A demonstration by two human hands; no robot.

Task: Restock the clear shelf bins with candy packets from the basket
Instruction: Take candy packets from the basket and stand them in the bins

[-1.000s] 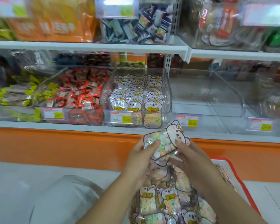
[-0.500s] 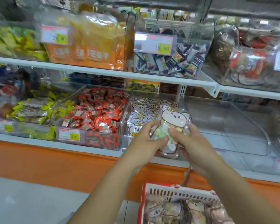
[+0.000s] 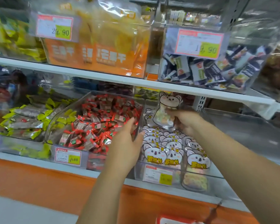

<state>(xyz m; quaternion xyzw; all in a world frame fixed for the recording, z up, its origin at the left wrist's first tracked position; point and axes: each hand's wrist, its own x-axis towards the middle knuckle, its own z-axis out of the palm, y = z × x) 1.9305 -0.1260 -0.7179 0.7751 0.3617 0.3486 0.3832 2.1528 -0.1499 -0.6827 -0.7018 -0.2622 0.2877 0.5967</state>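
Both hands have parted: the left hand (image 3: 128, 143) now clasps the left wall of the clear bin (image 3: 137, 171), while the right hand (image 3: 186, 122) alone pinches the koala candy packet (image 3: 166, 113) upright above its back rows. Placing is under way; next, the packet probably needs lowering behind the standing packets (image 3: 153, 152).

On the upper shelf (image 3: 87, 75), side by side: a bin of yellow packets (image 3: 14, 50), a bin of orange bags (image 3: 136, 73), a bin of dark sachets (image 3: 200, 81) and, far right, a blurred bin (image 3: 275, 75) of perhaps brown snacks. On the lower shelf (image 3: 39, 162) (white, orange front below), close together in a row: a bin of yellow-green packets (image 3: 23, 149), a bin of red candies (image 3: 95, 160), a bin of koala packets (image 3: 178, 177), a further clear bin (image 3: 241, 131).
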